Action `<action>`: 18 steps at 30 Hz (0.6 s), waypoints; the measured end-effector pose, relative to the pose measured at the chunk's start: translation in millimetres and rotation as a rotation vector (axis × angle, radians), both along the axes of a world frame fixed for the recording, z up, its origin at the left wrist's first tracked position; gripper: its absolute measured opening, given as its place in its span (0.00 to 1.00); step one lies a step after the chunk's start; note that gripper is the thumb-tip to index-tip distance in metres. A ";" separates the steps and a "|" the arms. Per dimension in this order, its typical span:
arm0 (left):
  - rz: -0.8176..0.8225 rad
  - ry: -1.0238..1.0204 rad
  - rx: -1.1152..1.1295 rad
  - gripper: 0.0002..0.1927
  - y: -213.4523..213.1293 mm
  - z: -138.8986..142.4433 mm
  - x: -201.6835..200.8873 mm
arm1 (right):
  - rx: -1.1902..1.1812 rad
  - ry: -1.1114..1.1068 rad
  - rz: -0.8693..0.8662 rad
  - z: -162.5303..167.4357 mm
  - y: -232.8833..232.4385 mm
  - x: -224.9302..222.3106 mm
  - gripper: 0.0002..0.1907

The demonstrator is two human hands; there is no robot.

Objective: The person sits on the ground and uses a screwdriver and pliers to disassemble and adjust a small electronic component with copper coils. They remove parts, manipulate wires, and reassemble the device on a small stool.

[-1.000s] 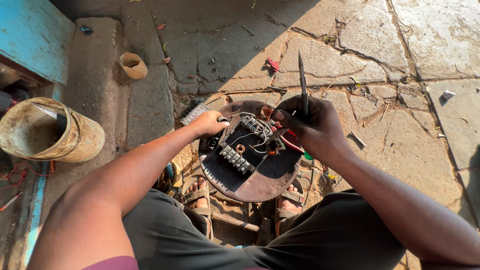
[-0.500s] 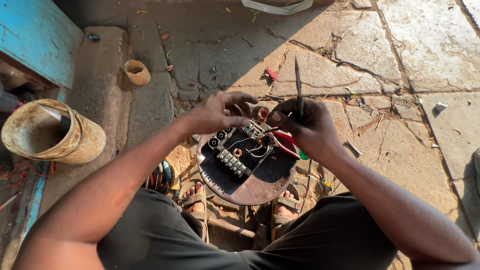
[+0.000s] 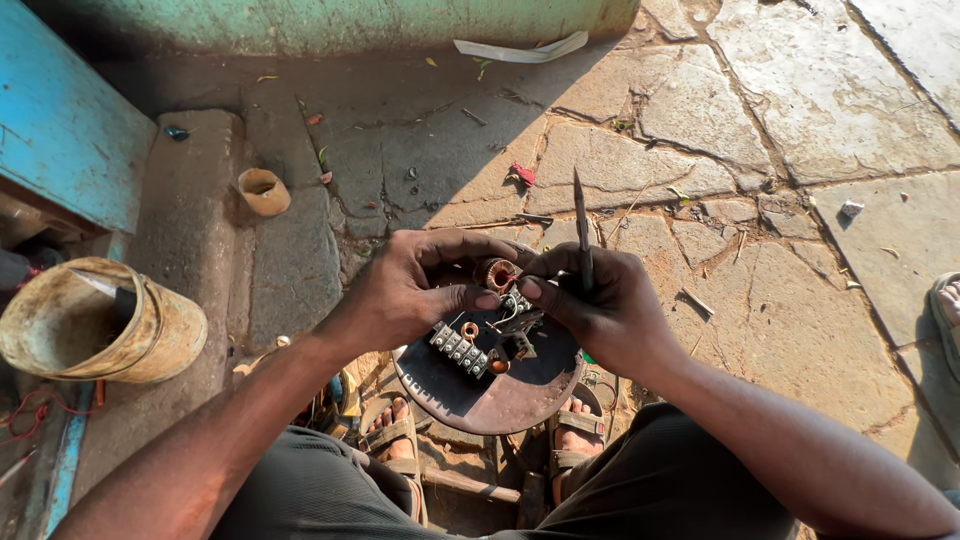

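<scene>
Copper coil [image 3: 497, 273] pinched by left hand [image 3: 415, 285]; right hand [image 3: 600, 305] grips screwdriver [image 3: 582, 225].

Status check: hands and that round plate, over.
Left hand pinching copper coil. Right hand gripping pointed tool. Round plate on lap, nothing blocking.

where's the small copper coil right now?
Head view, centre: the small copper coil sits just above the round dark plate, pinched between the left hand and right hand, beside the thin dark tool the right hand holds.
</scene>
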State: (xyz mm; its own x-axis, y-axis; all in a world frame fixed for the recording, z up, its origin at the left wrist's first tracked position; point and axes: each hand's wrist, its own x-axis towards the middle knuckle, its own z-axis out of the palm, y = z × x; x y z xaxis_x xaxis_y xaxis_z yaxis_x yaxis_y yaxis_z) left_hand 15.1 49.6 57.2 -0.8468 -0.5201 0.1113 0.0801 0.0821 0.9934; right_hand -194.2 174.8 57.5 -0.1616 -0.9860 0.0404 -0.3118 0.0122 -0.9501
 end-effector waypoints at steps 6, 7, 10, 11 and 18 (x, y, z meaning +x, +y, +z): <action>0.006 0.076 0.092 0.22 4.1 3.0 1.2 | -0.060 -0.131 0.109 2.2 -0.4 -0.1 0.10; 0.012 0.087 0.061 0.23 4.4 3.1 1.7 | -0.061 -0.158 0.127 1.4 -1.1 -0.1 0.10; 0.021 0.086 0.094 0.23 4.6 3.8 3.2 | -0.009 -0.152 0.098 -1.5 -4.1 -0.8 0.10; 0.021 0.091 0.107 0.23 4.4 4.3 3.2 | 0.000 -0.129 0.087 -2.1 -4.2 -1.4 0.10; 0.056 0.045 0.050 0.27 5.3 8.1 2.1 | -0.096 -0.209 0.081 -5.3 -1.3 -4.7 0.08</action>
State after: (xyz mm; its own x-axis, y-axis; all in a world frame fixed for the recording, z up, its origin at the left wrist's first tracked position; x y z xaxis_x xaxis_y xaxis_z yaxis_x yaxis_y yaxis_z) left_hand 17.2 54.8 65.3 -0.8113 -0.5719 0.1215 0.1214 0.0384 0.9919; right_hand -198.9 173.5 52.3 -0.0965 -0.9893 0.1090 -0.1050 -0.0988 -0.9896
